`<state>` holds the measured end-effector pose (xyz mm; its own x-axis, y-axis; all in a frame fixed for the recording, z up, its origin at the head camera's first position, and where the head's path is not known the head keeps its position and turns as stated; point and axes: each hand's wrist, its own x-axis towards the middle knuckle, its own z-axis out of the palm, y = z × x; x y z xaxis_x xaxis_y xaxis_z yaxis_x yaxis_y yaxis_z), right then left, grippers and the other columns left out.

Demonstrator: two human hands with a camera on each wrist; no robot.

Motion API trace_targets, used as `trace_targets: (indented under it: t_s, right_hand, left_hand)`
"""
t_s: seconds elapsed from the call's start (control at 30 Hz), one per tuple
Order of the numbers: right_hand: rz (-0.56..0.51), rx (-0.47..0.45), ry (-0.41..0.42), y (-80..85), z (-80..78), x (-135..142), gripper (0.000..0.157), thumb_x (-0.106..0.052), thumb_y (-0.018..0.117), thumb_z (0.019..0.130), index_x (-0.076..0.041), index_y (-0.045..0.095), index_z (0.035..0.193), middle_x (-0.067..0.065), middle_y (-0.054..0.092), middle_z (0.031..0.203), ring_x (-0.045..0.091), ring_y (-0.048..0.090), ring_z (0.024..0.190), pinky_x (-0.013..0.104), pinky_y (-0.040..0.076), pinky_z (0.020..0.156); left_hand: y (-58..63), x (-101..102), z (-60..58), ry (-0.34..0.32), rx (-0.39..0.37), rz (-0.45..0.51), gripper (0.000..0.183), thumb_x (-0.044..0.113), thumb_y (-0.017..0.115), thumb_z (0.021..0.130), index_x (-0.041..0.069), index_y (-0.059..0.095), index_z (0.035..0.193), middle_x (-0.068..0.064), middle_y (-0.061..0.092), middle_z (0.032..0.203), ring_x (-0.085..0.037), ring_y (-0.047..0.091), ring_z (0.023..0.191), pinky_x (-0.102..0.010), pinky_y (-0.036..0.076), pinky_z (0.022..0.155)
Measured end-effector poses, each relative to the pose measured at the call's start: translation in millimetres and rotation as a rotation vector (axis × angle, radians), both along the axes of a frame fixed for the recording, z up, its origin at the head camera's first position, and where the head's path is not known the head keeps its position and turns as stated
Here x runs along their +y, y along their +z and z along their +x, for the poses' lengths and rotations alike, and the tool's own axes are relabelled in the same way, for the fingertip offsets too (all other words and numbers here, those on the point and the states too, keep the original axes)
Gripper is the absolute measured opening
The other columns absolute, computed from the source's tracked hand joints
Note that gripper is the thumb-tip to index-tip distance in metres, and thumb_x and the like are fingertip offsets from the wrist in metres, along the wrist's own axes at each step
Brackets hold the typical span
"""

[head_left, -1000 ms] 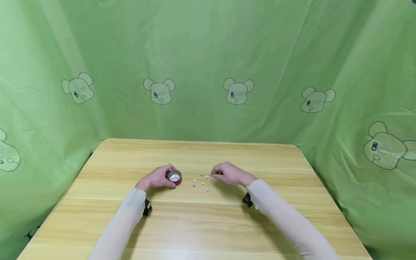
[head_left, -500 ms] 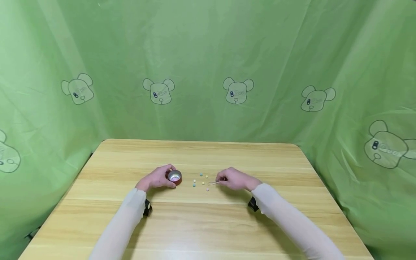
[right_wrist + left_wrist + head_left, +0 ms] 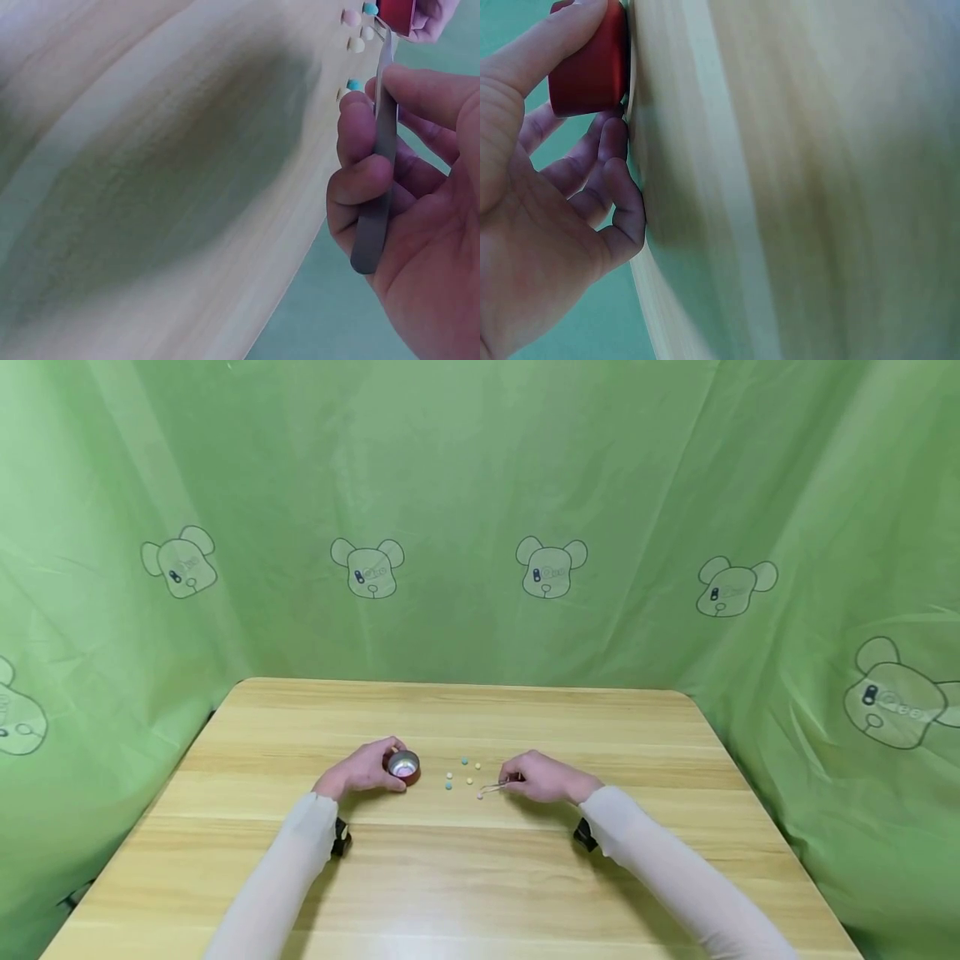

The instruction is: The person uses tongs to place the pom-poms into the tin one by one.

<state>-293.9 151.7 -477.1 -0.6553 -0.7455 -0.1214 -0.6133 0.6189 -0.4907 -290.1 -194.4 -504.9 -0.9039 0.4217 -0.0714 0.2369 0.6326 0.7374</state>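
Observation:
My left hand (image 3: 366, 769) grips a small round red tin (image 3: 405, 777) that stands on the table, its top uncovered and its inside silvery. The left wrist view shows the thumb against the tin's red wall (image 3: 592, 79). In my right hand (image 3: 547, 777) is a pair of metal tweezers (image 3: 380, 165), pinched between thumb and fingers. Their tips point left, close to a pink bead (image 3: 480, 796); whether they touch it I cannot tell. Several other small beads lie between the hands, among them a blue bead (image 3: 448, 786), a yellow bead (image 3: 469, 782) and a white bead (image 3: 449, 775).
The wooden table (image 3: 450, 877) has a light striped grain and rounded far corners. Green curtains (image 3: 457, 460) printed with bear heads hang behind it and along both sides. A black wrist camera (image 3: 585, 834) sits under the right sleeve.
My right hand has drawn nearer and a little to the right. The tweezer tips have gone from beside the far yellow bead to the pink one. The left hand and tin stay put.

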Motion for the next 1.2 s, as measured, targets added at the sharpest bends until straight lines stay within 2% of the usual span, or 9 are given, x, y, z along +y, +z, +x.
trace_targets:
  t_s: [0.7, 1.2]
  right_hand:
    - [0.004, 0.040, 0.033, -8.6, -2.2, -2.5, 0.006, -0.013, 0.061, 0.092, -0.013, 0.067, 0.091, -0.003, 0.060, 0.076, 0.008, 0.049, 0.065, 0.025, 0.045, 0.061]
    - [0.030, 0.064, 0.054, -7.4, -1.3, -4.5, 0.007, -0.012, 0.060, 0.093, -0.012, 0.067, 0.093, -0.005, 0.062, 0.081, 0.006, 0.051, 0.066, 0.024, 0.046, 0.062]
  left_hand:
    - [-0.1, 1.2, 0.8, 0.001, 0.009, -0.005, 0.052, 0.017, 0.084, 0.071, 0.010, 0.054, 0.113, -0.006, 0.059, 0.103, -0.022, 0.057, 0.096, -0.045, 0.043, 0.090]
    - [1.7, 1.6, 2.0, -0.004, 0.012, 0.000, 0.053, 0.017, 0.084, 0.071, 0.009, 0.054, 0.113, -0.007, 0.059, 0.103, -0.023, 0.057, 0.096, -0.046, 0.043, 0.090]
